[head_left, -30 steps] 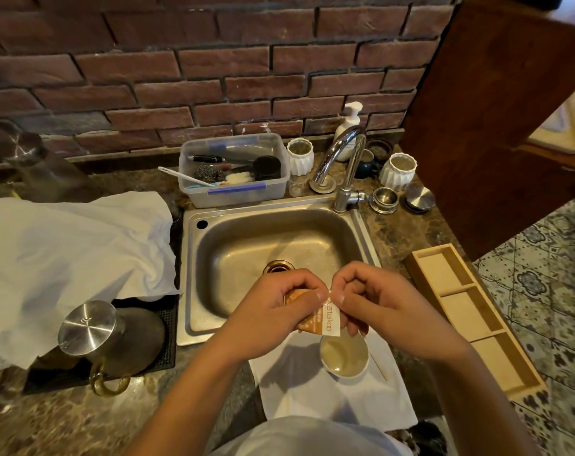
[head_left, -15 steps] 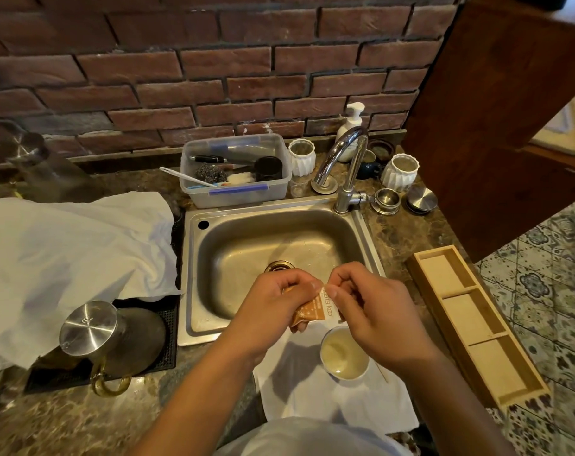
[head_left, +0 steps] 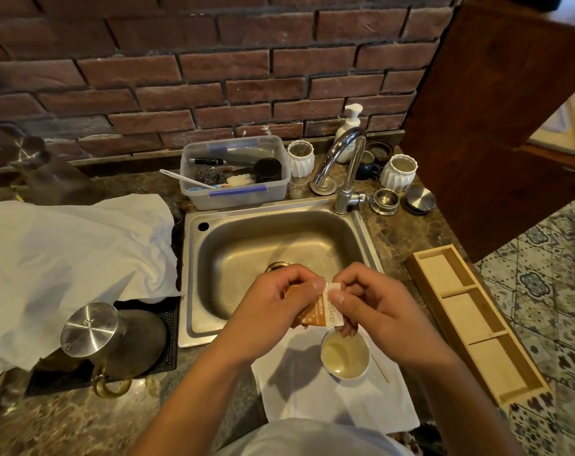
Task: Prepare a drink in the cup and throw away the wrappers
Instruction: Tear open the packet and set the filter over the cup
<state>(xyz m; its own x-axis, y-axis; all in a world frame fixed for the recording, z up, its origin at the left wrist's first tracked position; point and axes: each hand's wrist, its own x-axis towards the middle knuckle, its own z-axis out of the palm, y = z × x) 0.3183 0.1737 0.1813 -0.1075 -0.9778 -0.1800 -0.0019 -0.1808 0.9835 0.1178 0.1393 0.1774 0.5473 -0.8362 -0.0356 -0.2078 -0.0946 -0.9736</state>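
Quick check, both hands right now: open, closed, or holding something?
Left hand: closed, pinching the orange sachet by its left part.
Right hand: closed, pinching the same sachet's white top edge, above the cup.

You're looking at a steel sink [head_left: 194,274] sitting under its tap [head_left: 343,159]; a plastic tub [head_left: 237,195] is standing behind, a wooden tray [head_left: 477,327] is lying right, a kettle [head_left: 92,334] is resting left.

The sachet [head_left: 319,312] I pinch looks like smooth, faintly glossy paper, over a glossy white cup [head_left: 344,353] on matt white cloth [head_left: 329,399]. The sink [head_left: 279,245] is brushed steel, the faucet [head_left: 345,166] polished chrome. My surface [head_left: 65,419] is mottled polished stone; the tray [head_left: 473,320] is pale, matt wood.
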